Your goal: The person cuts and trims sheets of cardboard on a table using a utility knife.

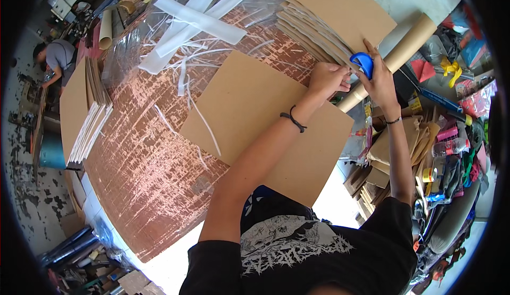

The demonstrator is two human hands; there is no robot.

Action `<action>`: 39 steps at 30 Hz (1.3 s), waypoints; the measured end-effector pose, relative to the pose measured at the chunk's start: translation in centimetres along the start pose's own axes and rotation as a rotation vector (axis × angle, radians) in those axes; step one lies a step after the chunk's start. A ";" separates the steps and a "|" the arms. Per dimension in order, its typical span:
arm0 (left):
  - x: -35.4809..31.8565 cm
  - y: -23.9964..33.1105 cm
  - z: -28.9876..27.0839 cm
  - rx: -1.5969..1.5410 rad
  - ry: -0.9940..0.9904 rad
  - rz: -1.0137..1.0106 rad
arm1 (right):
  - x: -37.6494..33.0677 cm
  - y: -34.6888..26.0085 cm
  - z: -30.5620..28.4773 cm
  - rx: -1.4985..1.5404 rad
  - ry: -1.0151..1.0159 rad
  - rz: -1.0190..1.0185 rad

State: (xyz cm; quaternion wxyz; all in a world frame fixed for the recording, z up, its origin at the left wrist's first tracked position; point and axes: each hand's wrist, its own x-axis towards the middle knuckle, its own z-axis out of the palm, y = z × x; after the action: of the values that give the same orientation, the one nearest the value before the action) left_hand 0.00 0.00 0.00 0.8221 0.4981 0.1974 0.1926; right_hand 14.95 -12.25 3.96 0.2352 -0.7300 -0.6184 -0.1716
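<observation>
My right hand (378,79) is closed round a blue ring-shaped object (362,64), whose exact kind does not show clearly. Close beside it, my left hand (328,79) has its fingers curled in a pinch; what lies between them is too small to make out. Both hands are over the right edge of a large brown cardboard sheet (249,103), which rests on the table and reaches toward my body. Just beyond my hands lies a stack of cardboard panels (345,13) with pale edges.
White strips (199,18) and thin offcuts lie on the worn reddish table (143,162). More panels (79,109) stack at the left edge. A cardboard tube (411,42) slants beside my right hand. Cluttered goods (446,146) fill the right side. Another person (57,56) bends at far left.
</observation>
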 end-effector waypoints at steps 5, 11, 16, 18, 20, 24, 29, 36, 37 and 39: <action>-0.1 -0.2 0.3 0.030 0.053 0.055 | 0.2 -0.3 -0.3 0.061 0.015 0.013; 0.0 0.2 0.3 0.012 0.086 0.085 | 1.1 -1.5 -0.7 0.053 0.006 0.051; 0.0 1.2 0.4 -0.035 0.087 0.028 | 1.0 -1.4 -0.3 0.066 0.004 0.061; 0.2 1.1 0.4 -0.078 0.076 -0.002 | 1.0 -1.6 -0.2 0.041 0.023 0.037; 0.3 0.8 0.4 -0.033 0.129 0.051 | 1.0 -2.1 -0.4 0.054 0.001 0.076; -0.1 1.2 0.6 -0.086 0.125 0.063 | 1.0 -1.7 -0.1 0.030 -0.028 0.099; -2.1 1.8 0.2 -0.133 0.112 0.050 | 1.4 -1.3 -0.6 0.083 -0.024 0.100; -6.6 2.5 0.1 -0.106 0.092 0.005 | 1.6 -1.9 -1.4 0.064 -0.018 0.116; -7.4 2.5 0.0 -0.100 0.091 -0.015 | 1.8 -2.4 -1.7 0.073 -0.048 0.148; -9.3 2.4 -0.4 -0.094 0.095 -0.037 | 2.0 -2.7 -1.6 0.086 -0.080 0.180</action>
State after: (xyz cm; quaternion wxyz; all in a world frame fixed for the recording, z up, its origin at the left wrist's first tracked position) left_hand -8.37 -3.44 3.19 0.8376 0.4457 0.2362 0.2097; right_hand 12.67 -11.17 6.70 0.2558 -0.7780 -0.5661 -0.0941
